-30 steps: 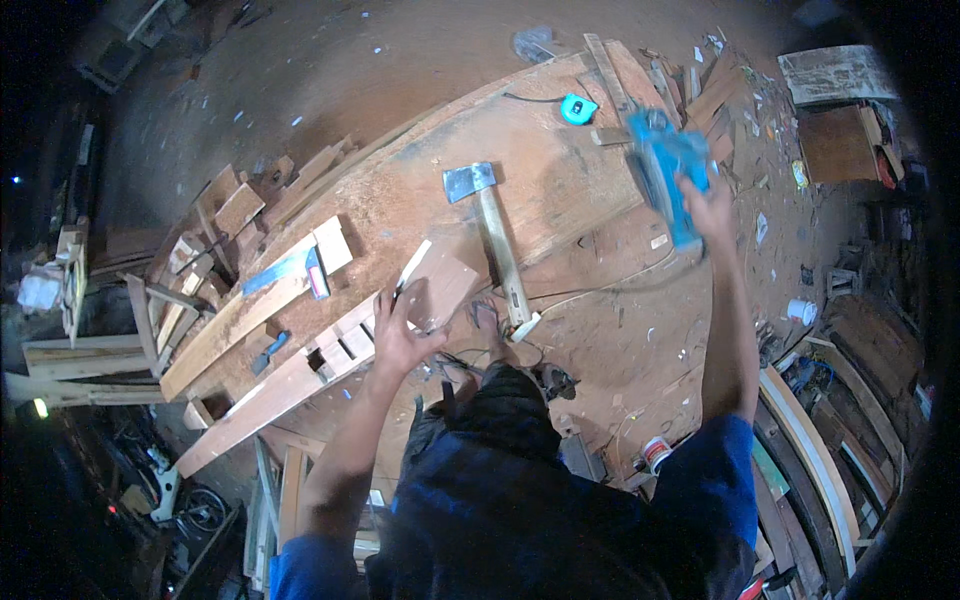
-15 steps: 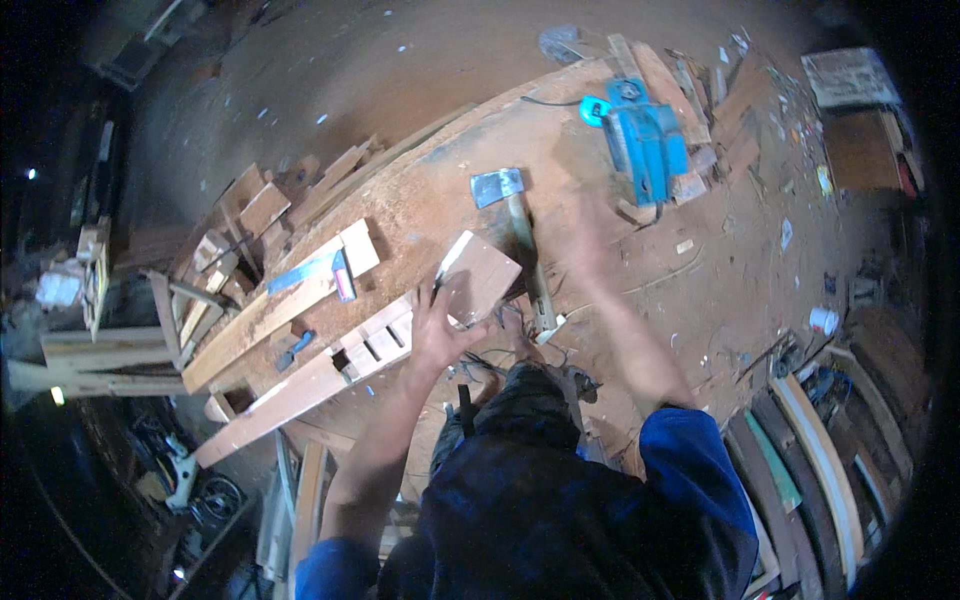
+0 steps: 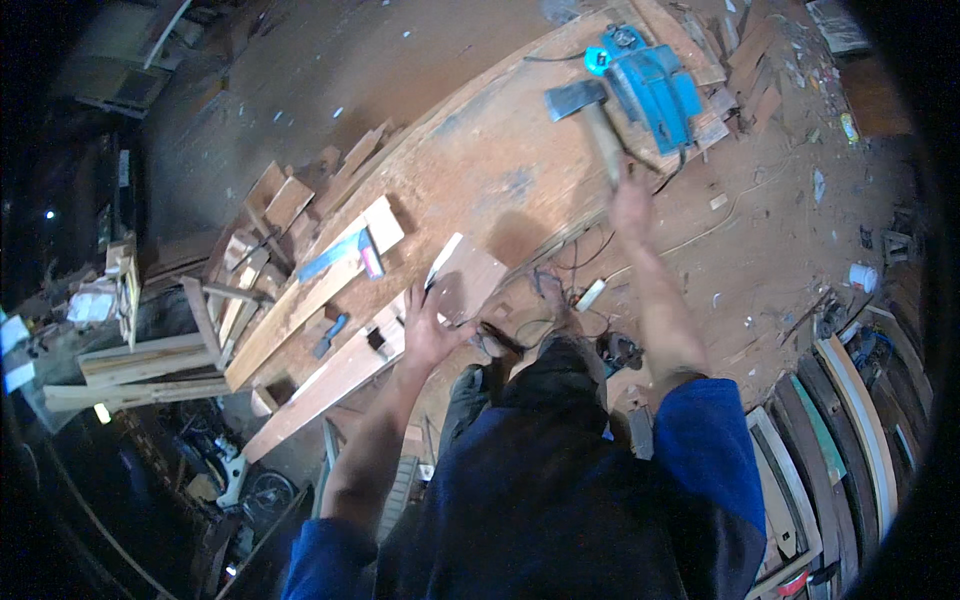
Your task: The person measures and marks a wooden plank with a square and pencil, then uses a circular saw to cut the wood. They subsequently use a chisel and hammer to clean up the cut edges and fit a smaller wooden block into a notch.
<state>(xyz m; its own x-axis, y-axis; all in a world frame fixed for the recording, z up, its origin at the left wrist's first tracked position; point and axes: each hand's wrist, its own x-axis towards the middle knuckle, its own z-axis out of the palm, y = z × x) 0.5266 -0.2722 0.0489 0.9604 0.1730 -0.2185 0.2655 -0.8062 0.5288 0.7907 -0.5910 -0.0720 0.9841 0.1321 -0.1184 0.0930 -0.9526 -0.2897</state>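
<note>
My left hand (image 3: 429,333) grips a long piece of timber (image 3: 340,375) near its wide end, fingers over the far edge and thumb on the near side. Dark slots are cut into this timber beside the hand, and its broad end (image 3: 470,285) points away to the right. Out to the right, my right hand (image 3: 631,208) is closed round the wooden handle of an axe (image 3: 603,135). The axe's dark metal head (image 3: 575,100) lies over the workbench (image 3: 490,150), close to a blue electric planer (image 3: 655,92).
A try square (image 3: 345,256) rests on a pale board (image 3: 300,310) at the left, with a small dark-handled tool (image 3: 329,335) nearby. Offcuts (image 3: 270,205) line the bench's far edge. Cables (image 3: 590,250) trail by my feet. Curved boards (image 3: 850,440) lean at the right.
My right hand has reached the axe and closed on its handle. The axe has shifted toward the planer. My left hand stays on the timber; the whole view has shifted a little.
</note>
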